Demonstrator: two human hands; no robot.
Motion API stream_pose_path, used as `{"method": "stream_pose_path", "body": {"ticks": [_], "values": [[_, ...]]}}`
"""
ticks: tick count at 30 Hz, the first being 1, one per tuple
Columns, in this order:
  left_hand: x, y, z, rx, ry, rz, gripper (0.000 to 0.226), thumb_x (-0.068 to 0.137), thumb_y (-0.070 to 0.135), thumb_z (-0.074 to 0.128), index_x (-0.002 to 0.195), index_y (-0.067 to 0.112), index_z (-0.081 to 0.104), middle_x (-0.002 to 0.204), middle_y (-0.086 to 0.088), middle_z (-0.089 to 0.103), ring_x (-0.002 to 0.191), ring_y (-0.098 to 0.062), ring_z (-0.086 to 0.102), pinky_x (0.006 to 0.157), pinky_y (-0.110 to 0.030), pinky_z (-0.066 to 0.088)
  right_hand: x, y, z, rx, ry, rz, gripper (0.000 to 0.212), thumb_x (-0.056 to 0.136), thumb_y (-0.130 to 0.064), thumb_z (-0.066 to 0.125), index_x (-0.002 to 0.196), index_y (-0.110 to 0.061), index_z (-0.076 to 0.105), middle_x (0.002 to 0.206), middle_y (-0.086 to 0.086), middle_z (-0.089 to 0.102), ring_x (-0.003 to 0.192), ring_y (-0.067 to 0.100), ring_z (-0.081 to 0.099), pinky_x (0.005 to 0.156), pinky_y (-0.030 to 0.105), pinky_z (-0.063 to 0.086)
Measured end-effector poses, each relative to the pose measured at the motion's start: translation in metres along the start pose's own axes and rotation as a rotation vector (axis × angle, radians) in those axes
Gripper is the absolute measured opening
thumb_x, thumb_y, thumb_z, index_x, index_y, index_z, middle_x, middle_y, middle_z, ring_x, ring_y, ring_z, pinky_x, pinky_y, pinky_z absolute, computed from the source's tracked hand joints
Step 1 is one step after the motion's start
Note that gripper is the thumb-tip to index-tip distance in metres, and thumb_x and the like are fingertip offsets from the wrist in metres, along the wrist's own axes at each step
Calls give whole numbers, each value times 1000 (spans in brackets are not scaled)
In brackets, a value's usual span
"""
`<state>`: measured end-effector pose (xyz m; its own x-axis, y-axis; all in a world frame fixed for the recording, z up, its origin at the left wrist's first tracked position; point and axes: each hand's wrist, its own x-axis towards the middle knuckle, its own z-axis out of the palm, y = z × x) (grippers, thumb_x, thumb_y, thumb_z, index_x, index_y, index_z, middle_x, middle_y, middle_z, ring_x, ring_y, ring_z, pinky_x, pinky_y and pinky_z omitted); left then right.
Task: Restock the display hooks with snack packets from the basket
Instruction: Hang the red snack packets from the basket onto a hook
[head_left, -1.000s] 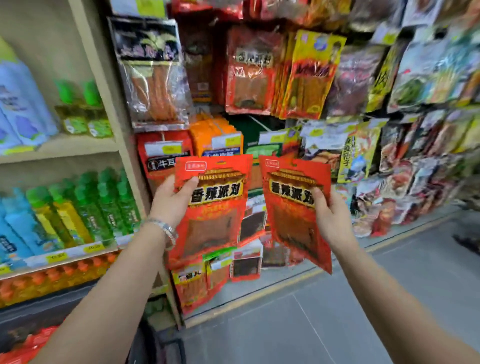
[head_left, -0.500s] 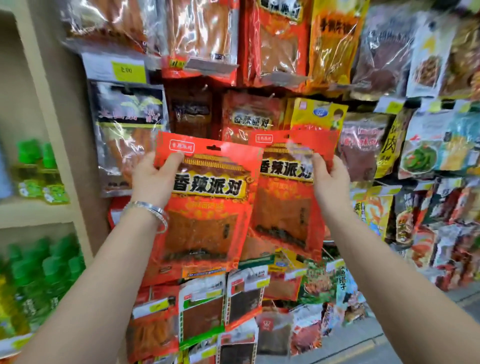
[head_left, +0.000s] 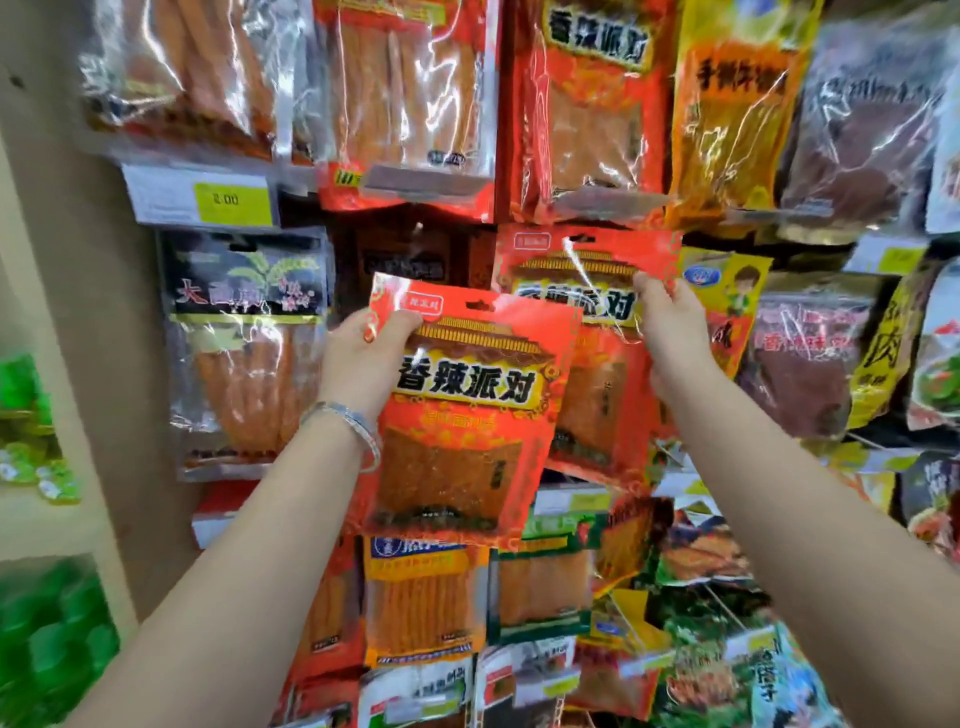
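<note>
A wall full of hanging snack packets fills the view, row over row, all shiny and bright. At the far left is a pale shelf post (head_left: 78, 312), and past it green bottles (head_left: 47, 639) sit on a shelf. A yellow price tag (head_left: 231, 200) hangs near the top left, just above a black-topped packet (head_left: 244, 353) with orange sticks inside. Two bare arms reach up to the wall. The left hand (head_left: 363, 358) holds a red packet (head_left: 462, 415) by its top left corner, with the thumb on the front and the other fingers going behind. This packet hangs down in front of the wall and hides part of the packets behind it. A silver bracelet (head_left: 348, 421) sits on the left wrist. The right hand (head_left: 670, 322) is a bit higher and pinches a second red packet (head_left: 545, 260) of the same kind by its top right edge. That one is close to the wall, and its lower left part is behind the first packet. Its top reaches the bottom of the row above. I cannot tell if it is on a hook. Just to its right hangs a yellow packet (head_left: 727, 291) with a cartoon child on it. Right above it hangs a bigger red packet (head_left: 587, 104) with the same black letters.
</note>
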<state>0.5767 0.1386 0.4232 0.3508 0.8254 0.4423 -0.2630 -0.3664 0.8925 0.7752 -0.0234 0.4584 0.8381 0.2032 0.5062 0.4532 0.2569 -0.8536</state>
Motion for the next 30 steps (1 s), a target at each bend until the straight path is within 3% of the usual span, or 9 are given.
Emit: {"method": "stream_pose_path", "body": {"ticks": [4,8,11,13,15,17,22,26,30], "values": [[6,1,13,-7,17,1,24,55,53,64,65,32,67,69,9,69,74,-22,67,69,-42,53,15,9,0,79,-20,78,16,88,-25,54,73,-23,55,77,2,52,71,16,47,66,31,37],[9,0,24,-30,3,5,17,59,51,64,64,35,68,72,6,70,71,-20,67,65,-41,54,29,19,1,98,-81,100,16,87,-23,56,71,-20,55,72,2,51,72,18,48,65,32,37],[11,2,34,-24,29,1,16,61,49,65,62,33,66,74,1,67,73,-23,65,72,-50,54,39,25,5,37,-110,45,15,89,-22,55,74,-19,57,74,-3,56,78,18,52,65,26,41],[10,5,39,-19,41,-5,19,61,49,66,62,30,63,76,-4,65,74,-26,63,74,-56,53,47,28,10,-71,-136,-15,13,95,-24,49,97,-18,60,91,-1,61,95,21,55,71,21,43],[9,8,43,-14,52,-7,18,62,50,66,61,32,63,75,-5,65,72,-26,63,72,-57,53,55,29,18,-227,-207,-15,39,100,-28,40,131,-7,47,130,13,54,124,28,46,91,25,36],[9,11,47,-2,64,-6,16,63,49,65,58,34,64,74,-4,66,73,-27,64,73,-56,53,62,30,24,-360,-281,24,46,102,-28,32,138,1,37,145,22,38,134,33,35,98,29,29],[6,15,53,22,97,20,15,66,47,65,57,35,64,75,-2,68,84,-35,67,77,-54,53,62,41,22,-437,-312,-37,46,100,-28,36,131,4,43,139,26,43,131,37,38,103,36,30],[2,16,58,-8,92,13,16,66,47,66,59,32,64,71,0,67,70,-24,67,72,-53,55,46,47,8,-268,-172,-194,43,98,-30,44,132,-5,47,135,13,49,128,24,41,104,28,28],[-3,18,73,-100,94,17,14,62,44,68,63,31,69,75,-3,67,71,-23,64,70,-48,55,21,36,0,59,-289,-86,32,85,-56,43,94,-29,58,99,-8,60,94,9,56,88,33,42]]}}
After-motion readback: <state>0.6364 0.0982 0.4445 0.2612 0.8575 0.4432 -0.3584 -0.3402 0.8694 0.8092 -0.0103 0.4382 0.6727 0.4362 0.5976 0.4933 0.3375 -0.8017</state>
